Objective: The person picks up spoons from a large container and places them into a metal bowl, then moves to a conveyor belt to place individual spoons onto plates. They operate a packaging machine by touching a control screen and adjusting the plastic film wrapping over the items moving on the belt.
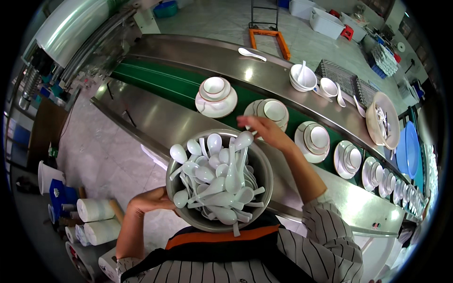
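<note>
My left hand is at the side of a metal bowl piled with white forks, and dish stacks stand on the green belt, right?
Not quite: the head view shows the metal bowl piled with white spoons, not forks. The left hand is at its side, and the dish stacks do stand on the green belt.

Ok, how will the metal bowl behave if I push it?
The metal bowl is likely heavy: spoons heap up to its rim. The top ones may slide, being glossy and loosely piled. They look ceramic, so they could chip if dropped.
</note>
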Tool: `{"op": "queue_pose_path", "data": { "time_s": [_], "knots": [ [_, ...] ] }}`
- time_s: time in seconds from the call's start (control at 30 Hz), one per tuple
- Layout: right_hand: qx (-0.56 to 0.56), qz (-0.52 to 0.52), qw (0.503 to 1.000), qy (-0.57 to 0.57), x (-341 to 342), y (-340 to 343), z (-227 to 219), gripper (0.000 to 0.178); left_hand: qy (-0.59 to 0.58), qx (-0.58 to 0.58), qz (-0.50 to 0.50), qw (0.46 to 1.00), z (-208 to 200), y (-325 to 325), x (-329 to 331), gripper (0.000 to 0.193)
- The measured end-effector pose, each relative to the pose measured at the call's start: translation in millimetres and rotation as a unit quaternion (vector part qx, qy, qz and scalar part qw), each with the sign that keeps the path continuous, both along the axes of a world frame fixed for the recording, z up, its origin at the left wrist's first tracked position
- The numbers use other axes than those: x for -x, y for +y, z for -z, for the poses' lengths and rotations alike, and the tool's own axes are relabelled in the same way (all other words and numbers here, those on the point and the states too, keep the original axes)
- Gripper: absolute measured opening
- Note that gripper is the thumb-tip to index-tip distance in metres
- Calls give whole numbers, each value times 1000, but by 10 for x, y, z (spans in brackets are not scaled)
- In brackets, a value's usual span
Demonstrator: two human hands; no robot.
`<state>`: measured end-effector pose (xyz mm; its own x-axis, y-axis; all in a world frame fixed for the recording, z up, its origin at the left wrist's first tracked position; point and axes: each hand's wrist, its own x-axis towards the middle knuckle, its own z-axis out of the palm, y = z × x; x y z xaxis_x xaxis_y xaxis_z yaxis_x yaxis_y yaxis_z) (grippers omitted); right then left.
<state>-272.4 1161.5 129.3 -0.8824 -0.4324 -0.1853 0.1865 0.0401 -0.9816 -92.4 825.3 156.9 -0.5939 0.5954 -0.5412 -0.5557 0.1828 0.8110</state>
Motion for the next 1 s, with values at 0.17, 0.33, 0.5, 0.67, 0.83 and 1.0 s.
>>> {"op": "queue_pose_path", "data": {
  "time_s": [0.17, 0.33, 0.5, 0.67, 0.83, 1.0],
  "knots": [
    [-279, -67, 926, 246, -418, 77, -389, 34, 188, -43, -95, 977, -103, -87, 590, 70],
    [-203, 184, 942, 195, -651, 585, -335, 20, 413, 179, -131, 884, -108, 299, 932, 12],
    [-454, 247, 826, 224, -1198, 882, 153, 20, 484, 229, -120, 836, -121, 291, 964, 22],
    [-511, 240, 739, 368, -1003, 843, 612, 16, 358, 241, -71, 899, -383, 289, 1038, 22],
    [-461, 226, 813, 274, -876, 647, 333, 31, 361, 86, -92, 924, -745, 158, 1176, 25],
    [-211, 144, 945, 205, -1262, 253, -542, 43, 369, 75, -103, 921, -441, 226, 1771, 15]
  ]
}}
